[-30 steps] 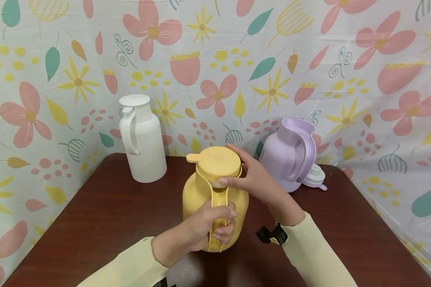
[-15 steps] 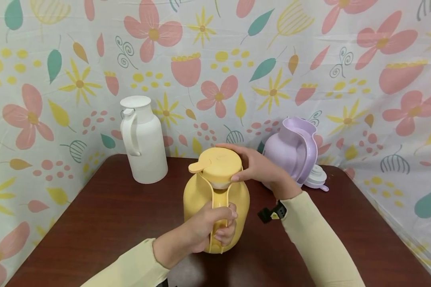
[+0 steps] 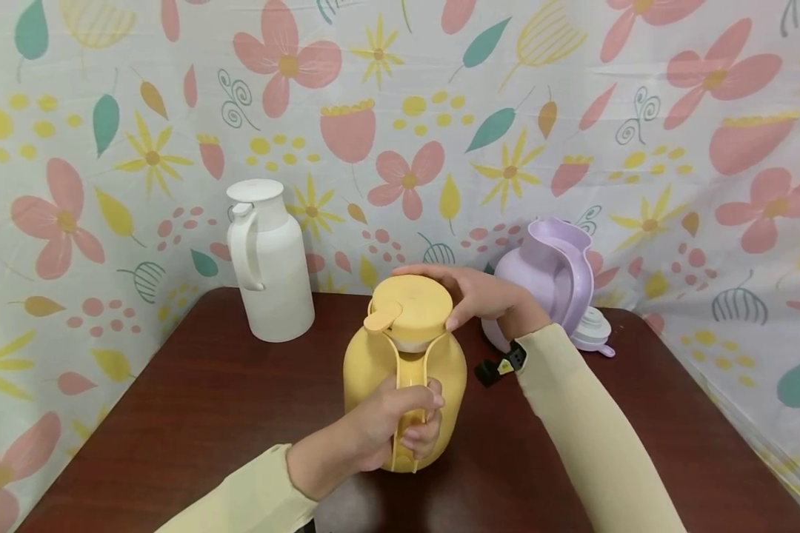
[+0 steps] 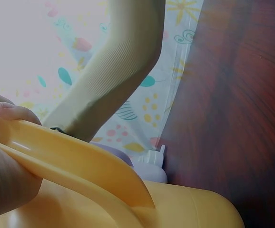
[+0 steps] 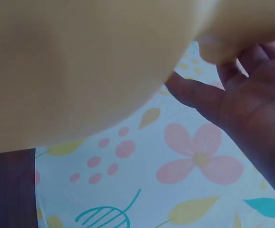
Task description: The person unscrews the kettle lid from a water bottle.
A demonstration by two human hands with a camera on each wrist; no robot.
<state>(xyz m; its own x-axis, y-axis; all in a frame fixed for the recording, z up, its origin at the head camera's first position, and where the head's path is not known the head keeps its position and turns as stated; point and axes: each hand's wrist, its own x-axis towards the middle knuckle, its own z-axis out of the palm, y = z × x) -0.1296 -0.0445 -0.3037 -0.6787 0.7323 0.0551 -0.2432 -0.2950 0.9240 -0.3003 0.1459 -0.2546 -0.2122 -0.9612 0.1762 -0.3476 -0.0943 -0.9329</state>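
Observation:
A round-bellied yellow thermos jug [image 3: 367, 370] stands upright on the dark table, its handle facing me. My left hand [image 3: 403, 422] grips that handle, fingers wrapped round it; the left wrist view shows the handle [image 4: 94, 175] up close. On the jug's neck sits a yellow lid [image 3: 418, 303] with a tab that points front-left, and a pale band shows beneath it. My right hand [image 3: 473, 296] holds the lid from its right and far side, thumb at the near right edge. In the right wrist view the jug's body [image 5: 80, 71] fills the upper left, beside my right hand.
At the back left of the table [image 3: 253, 414] stands a white thermos jug [image 3: 283, 281]. A lilac jug [image 3: 540, 270] without its lid is at the back right, partly behind my right arm. A white-and-lilac lid [image 3: 593, 329] lies beside it. A flowered cloth [image 3: 413, 89] hangs behind.
The lid has turned counter-clockwise, its tab swinging from the left toward the handle at the front. My right hand turned with it, while my left hand kept its grip.

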